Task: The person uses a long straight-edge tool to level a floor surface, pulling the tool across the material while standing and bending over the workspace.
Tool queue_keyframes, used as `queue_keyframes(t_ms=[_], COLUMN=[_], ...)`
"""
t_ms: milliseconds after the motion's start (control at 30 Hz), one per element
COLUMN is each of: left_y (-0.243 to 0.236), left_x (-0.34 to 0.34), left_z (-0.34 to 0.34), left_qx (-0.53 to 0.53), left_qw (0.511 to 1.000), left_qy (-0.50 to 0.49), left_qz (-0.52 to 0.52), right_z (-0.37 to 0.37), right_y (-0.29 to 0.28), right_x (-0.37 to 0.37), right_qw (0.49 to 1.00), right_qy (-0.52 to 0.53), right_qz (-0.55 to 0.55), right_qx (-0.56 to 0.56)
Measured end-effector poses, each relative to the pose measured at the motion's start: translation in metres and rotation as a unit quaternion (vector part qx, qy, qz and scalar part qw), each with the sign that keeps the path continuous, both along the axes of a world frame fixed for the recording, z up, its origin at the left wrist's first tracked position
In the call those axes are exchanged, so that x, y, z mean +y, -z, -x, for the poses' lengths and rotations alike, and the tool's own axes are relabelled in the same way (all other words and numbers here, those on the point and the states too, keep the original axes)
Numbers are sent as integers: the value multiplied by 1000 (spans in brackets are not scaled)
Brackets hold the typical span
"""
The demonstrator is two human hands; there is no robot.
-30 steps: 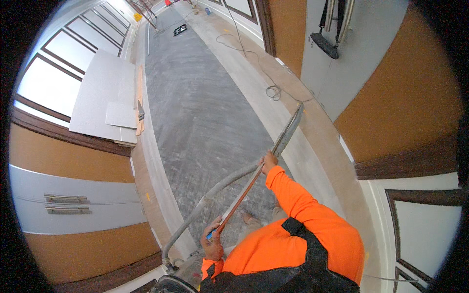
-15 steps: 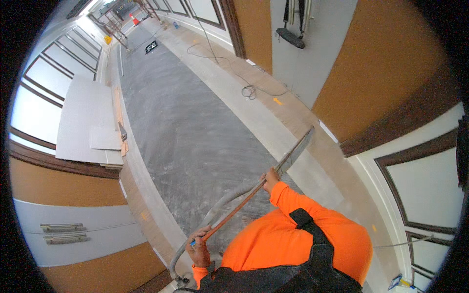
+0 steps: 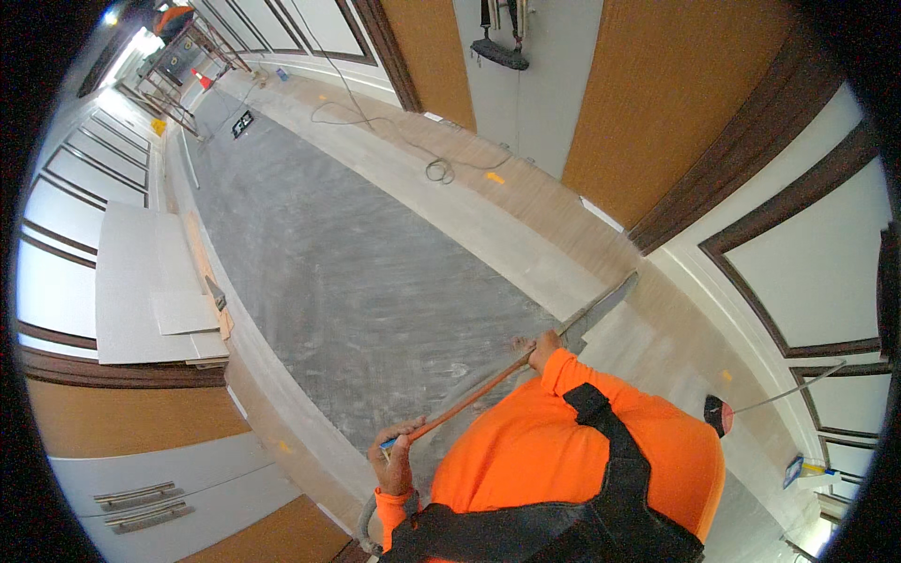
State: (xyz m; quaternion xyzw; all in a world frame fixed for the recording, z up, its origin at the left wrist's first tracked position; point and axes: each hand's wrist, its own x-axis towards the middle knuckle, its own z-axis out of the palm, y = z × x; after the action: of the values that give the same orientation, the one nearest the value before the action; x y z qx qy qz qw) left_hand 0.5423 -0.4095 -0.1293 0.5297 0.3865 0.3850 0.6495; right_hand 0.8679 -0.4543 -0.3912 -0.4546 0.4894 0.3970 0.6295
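A long reddish-brown pole (image 3: 474,394) slants across my front from lower left to upper right. My left hand (image 3: 394,462) is closed round its near end, where a bit of blue shows. Farther along, my right hand (image 3: 544,351) grips the shaft. A grey flexible hose (image 3: 455,390) runs behind the pole and meets it by my right hand. Beyond that hand, the greyish far part (image 3: 601,302) reaches down to the floor strip along the right wall. What sits at its tip is too small to make out.
Dark grey floor (image 3: 328,253) stretches ahead between paler borders. White boards (image 3: 141,281) lean at the left wall, with a trowel-like tool (image 3: 216,293) beside them. A thin cable (image 3: 438,170) lies coiled at right. Scaffolding (image 3: 155,98) and a red cone (image 3: 202,80) stand far ahead.
My view has turned to the right. The pole's far end has moved nearer along the right wall's edge, past the white strip there. Both hands keep their grip.
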Motion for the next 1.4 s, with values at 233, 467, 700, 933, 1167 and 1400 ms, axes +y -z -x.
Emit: queue_keyframes(t_ms=[233,467,700,933,1167,1400], left_y=[-1,12,15,16,-25,-19], left_x=[-1,-3,3,-8,13,-26], left_z=[8,-29,-76,-61,-52,12], left_qx=[-13,11,90,112,61,74], left_qw=[998,990,980,974,985,991], left_qy=[-61,-140,-173,-185,-93,-78], left_qz=[-21,-28,-31,-61,-135,-78], right_z=[6,-5,-25,-10,-39,19], right_y=[33,-12,39,51,187,-26], right_x=[74,181,253,243,196,87], right_qw=[993,989,967,946,769,937], right_qy=[-94,-127,-214,-296,-379,-314], right_qz=[1,-50,-96,-117,-137,-83], right_qx=[-67,-58,-96,-57,-497,-129])
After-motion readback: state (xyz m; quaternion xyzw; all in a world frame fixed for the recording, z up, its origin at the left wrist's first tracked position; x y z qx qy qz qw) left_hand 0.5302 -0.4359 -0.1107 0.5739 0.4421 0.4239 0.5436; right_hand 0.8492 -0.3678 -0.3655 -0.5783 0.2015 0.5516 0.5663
